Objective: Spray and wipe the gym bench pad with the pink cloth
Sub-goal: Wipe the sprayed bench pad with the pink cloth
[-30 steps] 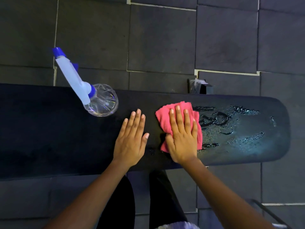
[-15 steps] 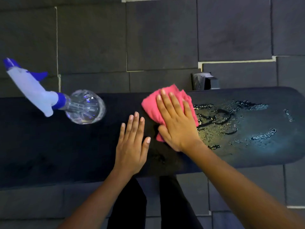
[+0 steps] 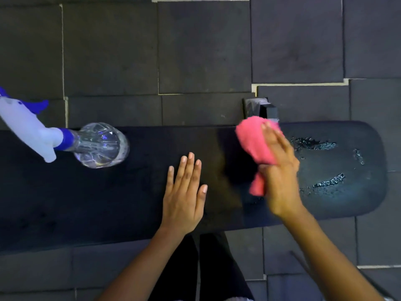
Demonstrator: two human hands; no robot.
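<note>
On the long black padded desk [image 3: 130, 203], the crumpled pink cloth [image 3: 253, 140] lay bunched under the right hand [image 3: 280, 170], which clutched it, beside the flat, spread left hand [image 3: 184, 196].

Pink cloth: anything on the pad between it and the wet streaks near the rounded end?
Nothing visible. The pink cloth, under the right hand, sits right beside the wet streaks on the bench pad, with only bare pad between. The spray bottle and left hand lie on the other side.

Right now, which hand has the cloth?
The right hand: it presses the pink cloth on the pad beside the wet streaks. The left hand lies flat and empty.
</note>
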